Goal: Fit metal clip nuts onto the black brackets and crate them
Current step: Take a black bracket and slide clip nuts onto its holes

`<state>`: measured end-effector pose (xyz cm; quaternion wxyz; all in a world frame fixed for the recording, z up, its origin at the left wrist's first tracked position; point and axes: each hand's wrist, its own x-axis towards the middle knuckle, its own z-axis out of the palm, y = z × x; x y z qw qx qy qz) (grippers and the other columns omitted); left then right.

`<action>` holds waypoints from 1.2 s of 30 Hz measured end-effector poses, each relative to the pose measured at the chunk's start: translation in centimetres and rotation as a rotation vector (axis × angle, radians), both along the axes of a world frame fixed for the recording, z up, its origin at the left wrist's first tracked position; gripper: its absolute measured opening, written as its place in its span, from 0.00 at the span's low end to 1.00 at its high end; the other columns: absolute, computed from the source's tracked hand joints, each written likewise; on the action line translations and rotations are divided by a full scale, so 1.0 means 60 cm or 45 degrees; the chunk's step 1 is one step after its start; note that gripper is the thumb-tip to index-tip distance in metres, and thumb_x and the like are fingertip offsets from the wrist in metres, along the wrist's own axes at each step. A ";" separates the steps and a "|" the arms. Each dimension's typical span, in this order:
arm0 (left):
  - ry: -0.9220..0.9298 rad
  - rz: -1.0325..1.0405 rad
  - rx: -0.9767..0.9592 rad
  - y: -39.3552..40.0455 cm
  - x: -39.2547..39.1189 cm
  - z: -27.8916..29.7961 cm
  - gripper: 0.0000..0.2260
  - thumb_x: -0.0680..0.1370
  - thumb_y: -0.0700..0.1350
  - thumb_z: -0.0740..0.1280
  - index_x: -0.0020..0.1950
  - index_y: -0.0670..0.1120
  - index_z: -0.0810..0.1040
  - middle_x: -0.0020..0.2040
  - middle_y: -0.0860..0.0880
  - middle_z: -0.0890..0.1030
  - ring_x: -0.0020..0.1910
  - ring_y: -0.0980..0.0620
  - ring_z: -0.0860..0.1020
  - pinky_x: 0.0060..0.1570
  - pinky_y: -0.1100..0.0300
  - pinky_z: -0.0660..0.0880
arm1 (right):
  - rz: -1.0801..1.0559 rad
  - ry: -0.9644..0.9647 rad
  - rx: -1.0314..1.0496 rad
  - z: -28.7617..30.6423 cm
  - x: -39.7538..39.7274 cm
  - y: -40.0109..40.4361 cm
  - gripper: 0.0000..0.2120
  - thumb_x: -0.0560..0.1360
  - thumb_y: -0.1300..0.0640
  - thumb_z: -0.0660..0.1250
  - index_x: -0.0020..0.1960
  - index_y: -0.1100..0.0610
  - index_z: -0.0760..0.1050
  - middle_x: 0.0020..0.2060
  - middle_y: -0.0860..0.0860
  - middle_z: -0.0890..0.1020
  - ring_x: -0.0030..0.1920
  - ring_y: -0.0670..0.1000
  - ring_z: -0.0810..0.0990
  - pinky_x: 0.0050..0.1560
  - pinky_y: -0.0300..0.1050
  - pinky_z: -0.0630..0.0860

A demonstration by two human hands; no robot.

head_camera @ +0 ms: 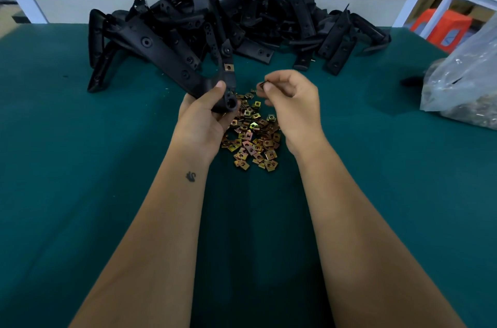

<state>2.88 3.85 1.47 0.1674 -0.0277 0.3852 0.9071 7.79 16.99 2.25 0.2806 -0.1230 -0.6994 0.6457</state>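
Hands meet over the middle of a green table (80, 166) in the single head view. The left hand (200, 118) is wrapped around the round end of a black bracket (161, 59), thumb pressed on top and fingers curled beneath; the bracket rises away to the upper left, lifted off the table. One clip nut (228, 67) is already seated on the bracket's short arm, just above the thumb. The right hand (291, 102) hovers beside it, thumb and forefinger pinching a loose nut (261, 85), the other fingers folded into the palm. The pinched nut is near the bracket's end but apart from it. Below and between both hands lies a pile of nuts (251, 136), brass-coloured, spread flat on the table. Farther back, against the wall, a heap of brackets (242, 10) is stacked in a tangle. At the right edge sits a clear plastic bag (465, 85); its contents are too blurred to tell.
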 end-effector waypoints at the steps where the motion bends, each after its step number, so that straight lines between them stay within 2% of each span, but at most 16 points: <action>1: 0.003 -0.006 -0.008 0.001 0.001 0.001 0.10 0.79 0.37 0.68 0.60 0.42 0.73 0.57 0.43 0.80 0.53 0.47 0.81 0.46 0.56 0.81 | 0.036 0.023 -0.063 0.001 0.000 -0.002 0.09 0.77 0.67 0.67 0.48 0.54 0.78 0.44 0.51 0.85 0.46 0.46 0.85 0.46 0.36 0.78; 5: 0.016 -0.044 -0.014 0.004 0.006 0.005 0.15 0.79 0.37 0.67 0.66 0.40 0.72 0.59 0.41 0.80 0.55 0.46 0.81 0.46 0.56 0.81 | 0.107 0.073 -0.256 0.005 0.001 -0.007 0.09 0.74 0.69 0.71 0.50 0.58 0.79 0.42 0.54 0.84 0.43 0.49 0.84 0.46 0.40 0.80; 10: 0.056 -0.089 -0.034 0.005 0.012 0.007 0.20 0.80 0.37 0.67 0.71 0.37 0.68 0.60 0.41 0.80 0.58 0.45 0.80 0.51 0.55 0.81 | 0.161 0.093 -0.414 0.010 0.006 -0.009 0.05 0.75 0.67 0.70 0.49 0.59 0.80 0.39 0.53 0.84 0.41 0.50 0.84 0.45 0.42 0.81; 13: 0.081 -0.112 -0.046 0.005 0.014 0.007 0.20 0.80 0.37 0.67 0.71 0.38 0.69 0.60 0.42 0.80 0.57 0.46 0.80 0.52 0.55 0.81 | 0.197 0.113 -0.469 0.011 0.008 -0.009 0.06 0.76 0.66 0.69 0.50 0.58 0.79 0.38 0.54 0.84 0.38 0.50 0.84 0.40 0.41 0.80; 19: 0.089 -0.132 -0.026 0.005 0.014 0.007 0.14 0.80 0.37 0.66 0.64 0.41 0.71 0.58 0.42 0.80 0.55 0.47 0.80 0.51 0.55 0.81 | 0.190 0.140 -0.521 0.009 0.003 -0.006 0.08 0.79 0.69 0.63 0.52 0.62 0.80 0.43 0.57 0.84 0.44 0.52 0.85 0.49 0.43 0.81; 24: 0.097 -0.146 -0.037 0.005 0.015 0.007 0.15 0.80 0.37 0.66 0.66 0.40 0.71 0.57 0.42 0.80 0.53 0.48 0.81 0.52 0.54 0.81 | 0.155 0.172 -0.535 0.007 0.001 -0.007 0.06 0.78 0.70 0.65 0.50 0.62 0.79 0.40 0.56 0.84 0.42 0.51 0.85 0.47 0.43 0.82; 30: 0.097 -0.142 -0.041 0.006 0.015 0.008 0.20 0.80 0.37 0.66 0.71 0.38 0.69 0.58 0.42 0.81 0.52 0.48 0.81 0.50 0.55 0.81 | 0.153 0.200 -0.464 0.007 -0.001 -0.008 0.08 0.76 0.70 0.67 0.52 0.61 0.79 0.41 0.55 0.84 0.43 0.51 0.85 0.49 0.44 0.82; 36: 0.109 -0.172 0.017 0.004 0.013 0.005 0.15 0.80 0.37 0.66 0.67 0.40 0.72 0.56 0.43 0.82 0.53 0.49 0.81 0.51 0.56 0.81 | 0.177 0.103 -0.500 0.009 0.000 -0.012 0.04 0.77 0.67 0.67 0.47 0.61 0.80 0.39 0.54 0.85 0.42 0.53 0.86 0.47 0.46 0.83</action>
